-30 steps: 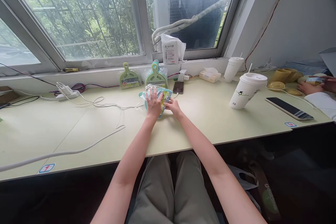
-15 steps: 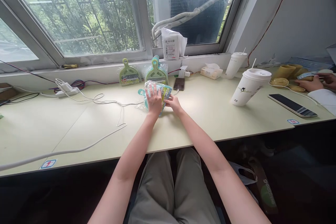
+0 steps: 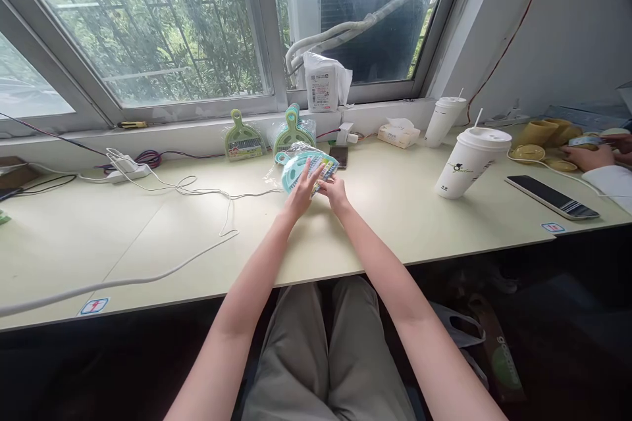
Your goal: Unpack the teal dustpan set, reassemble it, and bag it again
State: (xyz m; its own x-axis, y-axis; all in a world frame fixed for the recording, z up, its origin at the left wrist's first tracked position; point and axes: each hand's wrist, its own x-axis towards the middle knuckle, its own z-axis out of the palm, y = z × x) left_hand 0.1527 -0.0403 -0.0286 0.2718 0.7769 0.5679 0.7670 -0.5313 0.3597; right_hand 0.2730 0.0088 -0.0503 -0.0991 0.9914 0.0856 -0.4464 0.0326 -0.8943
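now, nearest the camera, your lap in grey-green trousers [image 3: 320, 355] sits under the edge of the pale desk [image 3: 148, 243]. both forearms reach forward over it. your left hand [image 3: 301, 192] lies with fingers spread flat against the teal dustpan set in clear wrap [image 3: 303, 168], palm pressing its near face; it is open, not clenched. your right hand [image 3: 334, 192] is curled at the packet's lower right edge, fingertips pinching the wrap there. the packet is tilted up off the desk, resting between both hands at mid-desk.

left of your hands a white cable [image 3: 148, 273] loops across the desk toward a power strip [image 3: 126, 171]. just behind the packet a dark phone [image 3: 340, 156] lies flat. against the sill stand two green dustpan sets [image 3: 243, 139], one beside the other, and a white packet [image 3: 323, 84] on the ledge above.

right side: a large paper cup with straw [image 3: 469, 161], a second cup [image 3: 441, 120] further back, a tissue pack [image 3: 397, 133], a flat phone [image 3: 552, 196]. at the far right edge, another person's hands [image 3: 590, 156] hold something small; i cannot tell what.
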